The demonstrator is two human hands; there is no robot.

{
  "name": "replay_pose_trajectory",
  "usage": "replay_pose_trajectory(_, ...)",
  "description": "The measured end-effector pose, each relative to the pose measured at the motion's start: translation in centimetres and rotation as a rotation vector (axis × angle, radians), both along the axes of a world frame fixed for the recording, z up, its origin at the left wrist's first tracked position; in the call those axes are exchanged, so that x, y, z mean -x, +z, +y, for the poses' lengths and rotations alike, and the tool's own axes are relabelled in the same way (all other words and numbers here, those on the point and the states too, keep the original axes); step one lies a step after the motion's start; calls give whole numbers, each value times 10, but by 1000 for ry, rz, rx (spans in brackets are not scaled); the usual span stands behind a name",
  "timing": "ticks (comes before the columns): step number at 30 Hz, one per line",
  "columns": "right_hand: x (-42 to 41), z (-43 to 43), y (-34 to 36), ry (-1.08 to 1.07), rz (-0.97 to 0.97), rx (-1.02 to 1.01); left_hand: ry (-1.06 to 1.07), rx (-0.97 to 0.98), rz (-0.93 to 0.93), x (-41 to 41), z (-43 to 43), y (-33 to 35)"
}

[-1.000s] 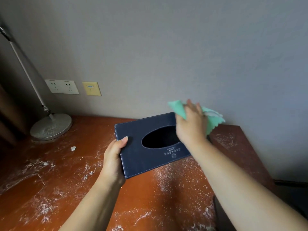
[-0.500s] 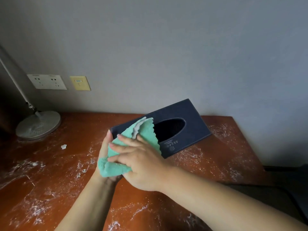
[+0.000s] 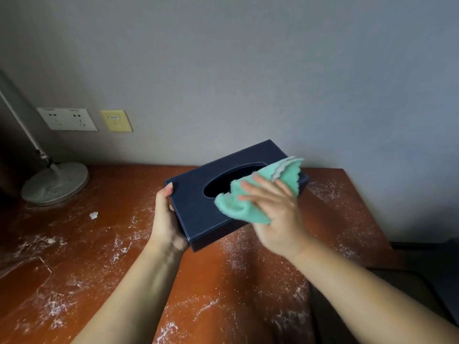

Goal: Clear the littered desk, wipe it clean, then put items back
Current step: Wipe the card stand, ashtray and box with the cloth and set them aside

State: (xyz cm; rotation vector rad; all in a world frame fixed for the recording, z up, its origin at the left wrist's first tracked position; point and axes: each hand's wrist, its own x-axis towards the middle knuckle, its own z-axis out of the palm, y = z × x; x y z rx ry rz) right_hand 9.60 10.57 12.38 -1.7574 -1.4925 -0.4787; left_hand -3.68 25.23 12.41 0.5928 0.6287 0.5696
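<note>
A dark blue tissue box (image 3: pixel 198 202) with an oval opening is held tilted above the desk. My left hand (image 3: pixel 165 217) grips its near left end, thumb on top. My right hand (image 3: pixel 275 214) presses a green cloth (image 3: pixel 246 207) against the box's top, fingers mostly straight over the cloth, which partly covers the oval opening. The reddish-brown desk (image 3: pixel 104 256) below is streaked with white powder.
A lamp with a round silver base (image 3: pixel 54 183) stands at the desk's back left. A small white scrap (image 3: pixel 94 215) lies near it. Wall sockets (image 3: pixel 67 119) and a yellow plate (image 3: pixel 116 120) are on the grey wall. The desk's right edge (image 3: pixel 367 219) drops to a dark floor.
My right hand has swept the green cloth from the box's left end, by my left hand, to its right half. The box stays held in my left hand, slightly shifted.
</note>
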Motion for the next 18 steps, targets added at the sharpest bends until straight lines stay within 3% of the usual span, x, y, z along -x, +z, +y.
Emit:
replay_pose_trajectory(2,-26,-9,-1,-151,26,4,15,-19,13,1,0,1)
replay_pose_trajectory(4,-50,-17,1,-341,187,30,24,-54,25,4,-2,4)
replay_pose_trajectory(6,-66,-25,5,-615,612,67,40,-78,41,6,-3,6)
replay_pose_trajectory(8,-73,-29,-6,-820,1268,-34,78,-78,-5,10,-4,8)
replay_pose_trajectory(10,-59,-30,-21,-628,1815,-237,138,-44,-78,12,-7,10)
replay_pose_trajectory(13,-7,-16,-22,-140,2153,-280,201,7,-189,11,-17,12)
replay_pose_trajectory(16,38,9,6,283,2108,-121,223,-89,-116,8,-37,11)
replay_pose_trajectory(18,59,18,17,245,1947,-10,245,-156,-47,18,-50,0)
